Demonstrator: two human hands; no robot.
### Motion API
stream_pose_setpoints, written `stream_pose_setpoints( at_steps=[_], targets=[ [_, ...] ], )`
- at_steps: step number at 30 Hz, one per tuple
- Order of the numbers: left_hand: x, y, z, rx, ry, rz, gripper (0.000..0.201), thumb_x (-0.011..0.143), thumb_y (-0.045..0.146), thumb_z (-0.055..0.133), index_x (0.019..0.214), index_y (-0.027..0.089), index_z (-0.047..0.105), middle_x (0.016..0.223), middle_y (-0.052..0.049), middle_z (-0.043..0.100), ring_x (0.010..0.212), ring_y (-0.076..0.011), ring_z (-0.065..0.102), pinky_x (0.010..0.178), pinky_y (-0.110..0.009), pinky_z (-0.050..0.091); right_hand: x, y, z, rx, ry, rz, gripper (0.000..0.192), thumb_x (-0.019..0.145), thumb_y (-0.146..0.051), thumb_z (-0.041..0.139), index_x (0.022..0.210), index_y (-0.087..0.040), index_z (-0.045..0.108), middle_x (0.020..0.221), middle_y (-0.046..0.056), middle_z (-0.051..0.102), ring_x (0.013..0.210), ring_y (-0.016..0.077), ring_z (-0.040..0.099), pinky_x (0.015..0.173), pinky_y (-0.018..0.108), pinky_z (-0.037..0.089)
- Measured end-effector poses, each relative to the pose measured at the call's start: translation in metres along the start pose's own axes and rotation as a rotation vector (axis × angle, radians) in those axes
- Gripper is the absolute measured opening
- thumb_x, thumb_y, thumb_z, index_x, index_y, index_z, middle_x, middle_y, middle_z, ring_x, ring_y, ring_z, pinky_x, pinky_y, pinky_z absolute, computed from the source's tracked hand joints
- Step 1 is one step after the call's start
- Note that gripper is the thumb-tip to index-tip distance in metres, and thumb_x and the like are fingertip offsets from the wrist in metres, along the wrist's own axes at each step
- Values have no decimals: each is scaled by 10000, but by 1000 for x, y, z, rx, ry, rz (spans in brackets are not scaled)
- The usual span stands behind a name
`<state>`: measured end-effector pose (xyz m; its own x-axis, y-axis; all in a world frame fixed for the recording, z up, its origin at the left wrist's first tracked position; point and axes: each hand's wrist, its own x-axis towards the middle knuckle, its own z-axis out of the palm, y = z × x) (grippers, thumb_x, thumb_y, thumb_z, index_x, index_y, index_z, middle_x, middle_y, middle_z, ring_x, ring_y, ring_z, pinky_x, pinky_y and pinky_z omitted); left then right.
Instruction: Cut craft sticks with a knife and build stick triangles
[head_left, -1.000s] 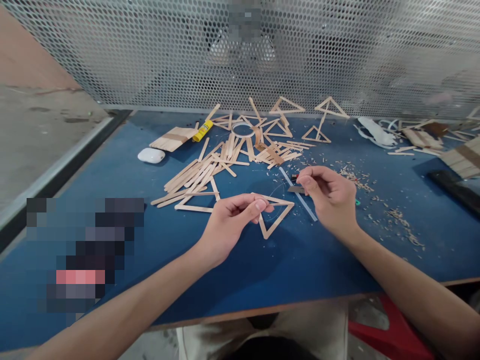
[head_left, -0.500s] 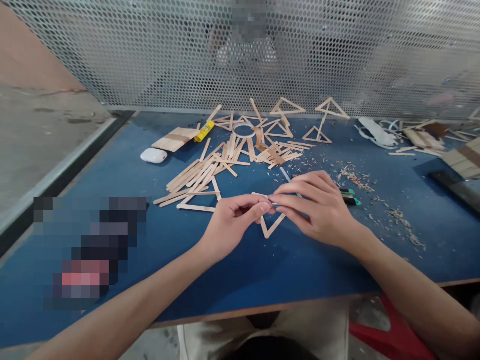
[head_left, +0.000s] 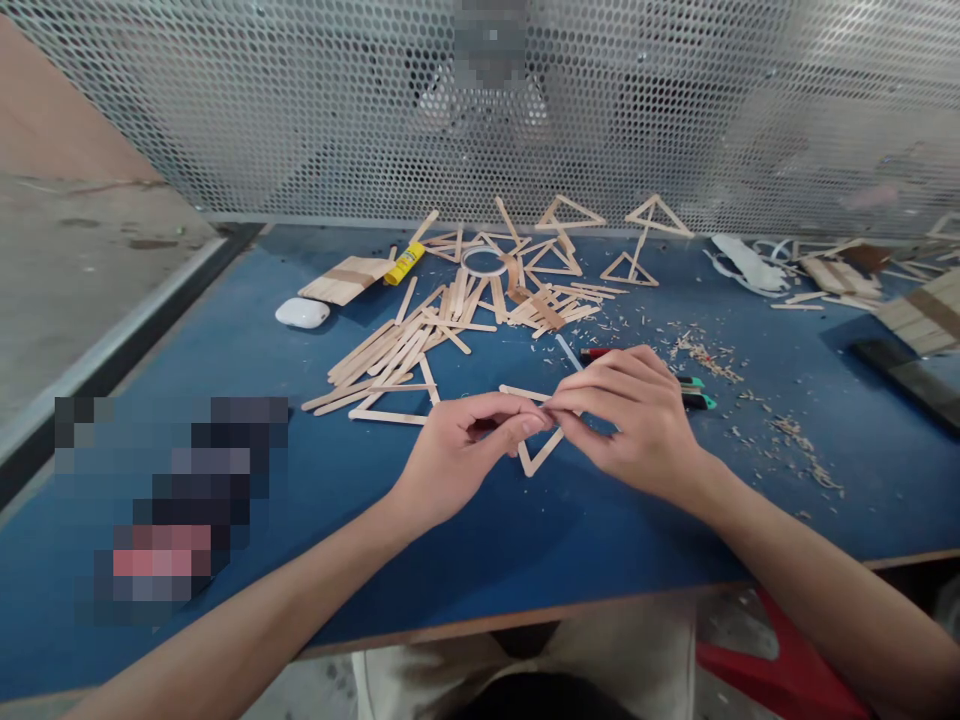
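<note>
Fingertips of my left hand [head_left: 480, 435] and my right hand [head_left: 619, 405] meet in a pinch over the table. Something small and pale shows between them, too hidden to name. Just beneath my fingers lies a triangle of wooden craft sticks [head_left: 531, 463], partly covered by both hands. A second stick triangle [head_left: 390, 415] rests beside my left hand. Past my right fingers a thin whitish strip [head_left: 568, 352] sticks out. Tools with black and green handles [head_left: 697, 400] lie partly behind my right hand, and a red one [head_left: 592, 355] shows beyond it.
Loose craft sticks [head_left: 397, 350] are heaped mid-table near a tape roll [head_left: 484, 262], a yellow glue tube [head_left: 405, 264] and a white case [head_left: 302, 313]. Stick triangles [head_left: 630, 268] stand near the perforated metal panel [head_left: 337, 120]. Wood shavings [head_left: 802, 450] scatter at right, near a dark phone-like object [head_left: 911, 385].
My right fingertips have drawn closer in around the small piece at my left fingertips. The whole view has shifted slightly; the things on the table look the same.
</note>
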<state>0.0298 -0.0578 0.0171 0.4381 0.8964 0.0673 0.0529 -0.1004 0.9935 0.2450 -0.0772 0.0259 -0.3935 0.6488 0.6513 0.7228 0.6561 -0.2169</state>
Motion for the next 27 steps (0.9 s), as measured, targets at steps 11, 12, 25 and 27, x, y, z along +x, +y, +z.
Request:
stream_pose_setpoints(
  at_steps=[11, 12, 25, 27],
  targets=[
    [7, -13, -1, -329, 291, 8, 161, 867, 378, 764, 873, 217, 759, 893, -11, 678, 725, -96, 518, 685, -214, 454, 1, -13, 16, 1050, 155, 792, 54, 835, -314, 773, 824, -273, 807, 834, 6, 759, 792, 169, 664, 764, 333, 530],
    [7, -13, 1, -350, 284, -3, 167, 859, 381, 773, 864, 215, 757, 885, -6, 666, 734, -96, 516, 696, -212, 454, 1, -17, 19, 1123, 145, 821, 53, 831, -312, 777, 820, -270, 808, 831, 7, 755, 782, 159, 650, 757, 319, 524],
    [-1, -9, 6, -277, 304, -22, 233, 828, 400, 797, 963, 211, 783, 916, -29, 749, 832, -152, 658, 807, -272, 538, 13, -47, 40, 1262, 106, 1060, 196, 776, -407, 807, 842, -222, 804, 671, -3, 654, 538, 95, 429, 488, 255, 362],
    [-3, -7, 6, -231, 307, -14, 267, 838, 393, 790, 1042, 221, 775, 863, -16, 744, 814, -151, 668, 790, -267, 543, 11, -47, 39, 1258, 118, 1047, 178, 794, -398, 792, 854, -231, 804, 685, -6, 662, 516, 88, 435, 474, 253, 367]
  ],
)
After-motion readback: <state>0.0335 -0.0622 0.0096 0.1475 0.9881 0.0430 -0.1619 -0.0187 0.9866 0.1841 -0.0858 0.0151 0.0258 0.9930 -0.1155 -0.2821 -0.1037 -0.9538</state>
